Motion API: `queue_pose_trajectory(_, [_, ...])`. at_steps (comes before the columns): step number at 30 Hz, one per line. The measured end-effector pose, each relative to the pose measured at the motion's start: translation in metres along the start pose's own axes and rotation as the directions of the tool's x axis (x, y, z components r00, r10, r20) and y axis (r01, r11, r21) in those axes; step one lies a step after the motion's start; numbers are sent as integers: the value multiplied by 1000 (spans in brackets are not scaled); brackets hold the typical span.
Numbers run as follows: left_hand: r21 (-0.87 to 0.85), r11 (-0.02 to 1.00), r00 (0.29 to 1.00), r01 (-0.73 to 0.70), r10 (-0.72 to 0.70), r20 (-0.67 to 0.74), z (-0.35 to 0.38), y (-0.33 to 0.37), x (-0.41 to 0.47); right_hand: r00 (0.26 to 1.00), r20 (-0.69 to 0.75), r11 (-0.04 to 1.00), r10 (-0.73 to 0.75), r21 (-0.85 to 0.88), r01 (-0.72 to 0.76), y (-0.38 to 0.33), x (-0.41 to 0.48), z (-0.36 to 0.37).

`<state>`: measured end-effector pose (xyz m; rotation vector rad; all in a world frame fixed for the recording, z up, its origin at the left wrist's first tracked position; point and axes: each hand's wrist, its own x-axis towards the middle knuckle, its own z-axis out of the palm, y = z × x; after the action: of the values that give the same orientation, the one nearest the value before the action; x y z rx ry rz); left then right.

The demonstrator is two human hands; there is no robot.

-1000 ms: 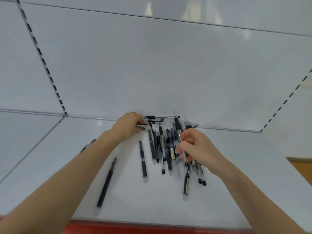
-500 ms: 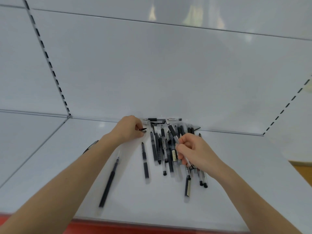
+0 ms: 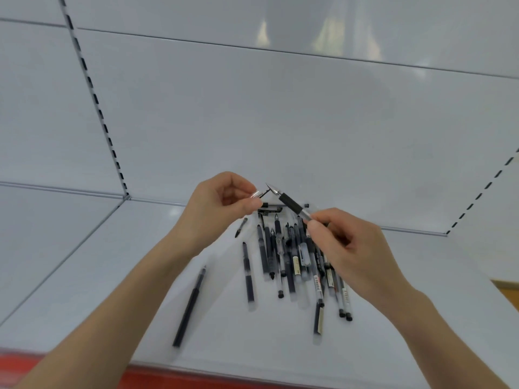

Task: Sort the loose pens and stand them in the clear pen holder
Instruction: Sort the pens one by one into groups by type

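- Head view, and we judge it's early going: the loose pens (image 3: pixel 283 256) lie in a heap on the white shelf (image 3: pixel 112 276), close to the back wall, and we can't see a single one stood up.
- The clear pen holder isn't in shot, so we can't say where it stands or what's in it.
- One dark pen (image 3: pixel 189 307) lies apart from the heap, off to the left and nearer to us.
- The left hand (image 3: pixel 213 209) is up above the far end of the heap, thumb and forefinger closed narrow on a small clear cap (image 3: pixel 256 194), with the other fingers curled in.
- The right hand (image 3: pixel 345 248) pinches the barrel of a black-grip pen (image 3: pixel 292 204), fingers tight round it and its tip aimed up and left at that cap.
- Tip and cap are right beside each other, though we can't tell whether they touch.
- Our read is that this is a capping step on one pen, which leaves nearly all the sorting and standing to do.
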<state>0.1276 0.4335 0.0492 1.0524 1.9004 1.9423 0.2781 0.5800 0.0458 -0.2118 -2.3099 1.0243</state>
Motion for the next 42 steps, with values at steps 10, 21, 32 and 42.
queue_pose_trajectory(10, [-6, 999, 992, -36, 35, -125, -5, 3, -10, 993, 117, 1000, 7, -9, -6, -10, -3, 5])
queue_pose_trajectory(21, [-431, 902, 971, -11, -94, -221, 26, 5, -16, 992, 122, 995, 40, 89, -51, -15, -13, 24])
queue_pose_trajectory(32, [-478, 877, 970, -46, -75, -231, 25, 15, -20, 994, 106, 986, -27, 166, 9, -21, -9, 40])
queue_pose_trajectory(42, [229, 945, 921, 234, -140, -363, -34, -33, -23, 897, 387, 965, 216, -225, -135, 10, 12, 67])
